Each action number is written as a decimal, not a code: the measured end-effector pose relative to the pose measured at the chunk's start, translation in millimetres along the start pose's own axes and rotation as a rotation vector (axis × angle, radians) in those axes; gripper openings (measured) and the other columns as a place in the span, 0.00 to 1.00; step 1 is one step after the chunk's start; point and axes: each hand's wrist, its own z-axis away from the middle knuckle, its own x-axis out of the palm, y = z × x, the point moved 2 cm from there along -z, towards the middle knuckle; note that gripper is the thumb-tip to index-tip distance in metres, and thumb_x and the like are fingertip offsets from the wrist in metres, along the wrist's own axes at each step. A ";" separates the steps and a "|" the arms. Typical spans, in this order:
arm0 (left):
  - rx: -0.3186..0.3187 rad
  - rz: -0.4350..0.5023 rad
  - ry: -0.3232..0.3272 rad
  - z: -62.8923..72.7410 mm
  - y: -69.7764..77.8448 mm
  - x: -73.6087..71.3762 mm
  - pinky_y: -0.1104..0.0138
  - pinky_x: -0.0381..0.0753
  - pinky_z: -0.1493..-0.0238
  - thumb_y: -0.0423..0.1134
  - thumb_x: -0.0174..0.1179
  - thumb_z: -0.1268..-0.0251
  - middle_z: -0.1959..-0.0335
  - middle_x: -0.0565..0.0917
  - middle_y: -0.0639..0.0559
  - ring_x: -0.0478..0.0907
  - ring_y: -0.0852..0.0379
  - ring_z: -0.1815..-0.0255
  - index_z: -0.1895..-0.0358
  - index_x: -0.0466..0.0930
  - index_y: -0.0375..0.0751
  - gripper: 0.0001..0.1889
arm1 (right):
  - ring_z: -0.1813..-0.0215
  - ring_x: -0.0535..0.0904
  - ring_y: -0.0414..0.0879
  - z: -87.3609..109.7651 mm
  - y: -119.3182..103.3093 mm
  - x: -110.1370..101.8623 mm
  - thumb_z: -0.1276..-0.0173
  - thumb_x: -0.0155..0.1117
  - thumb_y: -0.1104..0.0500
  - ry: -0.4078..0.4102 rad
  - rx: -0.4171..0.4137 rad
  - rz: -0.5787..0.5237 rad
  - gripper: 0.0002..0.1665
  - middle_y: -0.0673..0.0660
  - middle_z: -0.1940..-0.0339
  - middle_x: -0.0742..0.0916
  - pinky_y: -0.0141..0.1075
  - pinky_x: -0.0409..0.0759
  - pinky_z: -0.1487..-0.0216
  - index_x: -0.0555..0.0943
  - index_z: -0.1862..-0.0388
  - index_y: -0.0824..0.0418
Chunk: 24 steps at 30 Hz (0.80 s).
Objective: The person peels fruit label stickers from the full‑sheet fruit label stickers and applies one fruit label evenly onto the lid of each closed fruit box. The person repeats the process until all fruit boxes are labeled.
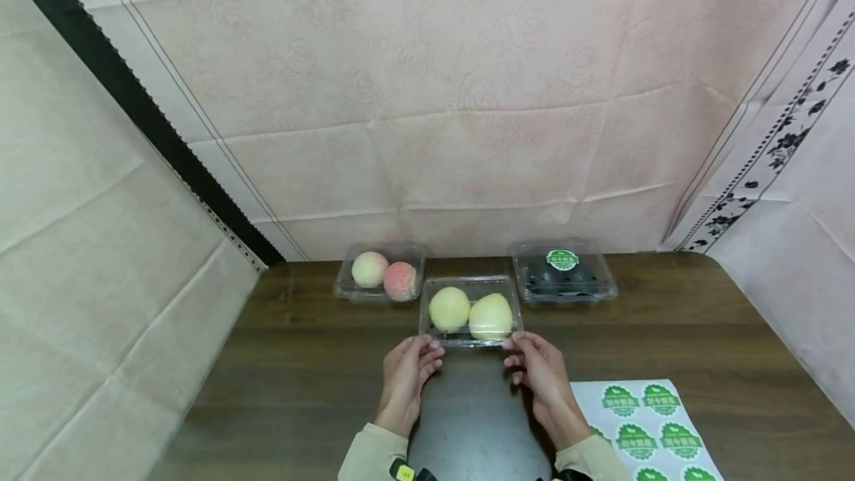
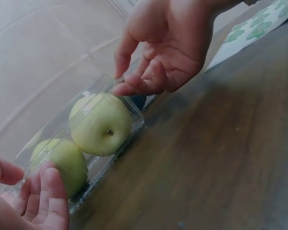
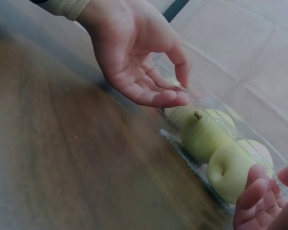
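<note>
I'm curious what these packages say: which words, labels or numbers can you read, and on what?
No text is legible.
Green sticker on the right-hand container: white lettering, too small to read.
Green stickers on the white sheet: lettering too blurred to read.
Held fruit container: no writing visible.

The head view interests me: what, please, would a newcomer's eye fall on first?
Probably the two green fruits in the clear container, low centre, with the left hand and right hand pinching its near corners. Next, the green stickers on the white sheet, lower right.
</note>
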 end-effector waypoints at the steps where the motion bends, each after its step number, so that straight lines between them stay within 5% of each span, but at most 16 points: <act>1: 0.001 -0.004 0.000 1.6 -0.4 -0.3 0.68 0.87 0.60 0.35 0.57 0.23 0.61 0.87 0.46 0.87 0.58 0.62 0.52 0.80 0.28 0.11 | 0.66 0.81 0.41 1.3 0.6 -0.9 0.15 0.53 0.58 0.000 0.003 0.003 0.15 0.52 0.61 0.89 0.31 0.75 0.74 0.77 0.41 0.68; 24: -0.011 -0.052 -0.043 25.3 -9.9 -8.4 0.68 0.87 0.63 0.33 0.56 0.26 0.64 0.86 0.48 0.86 0.58 0.65 0.54 0.80 0.30 0.09 | 0.64 0.81 0.44 24.2 9.9 -15.6 0.16 0.54 0.56 0.015 0.069 0.034 0.15 0.52 0.61 0.89 0.34 0.77 0.73 0.77 0.43 0.66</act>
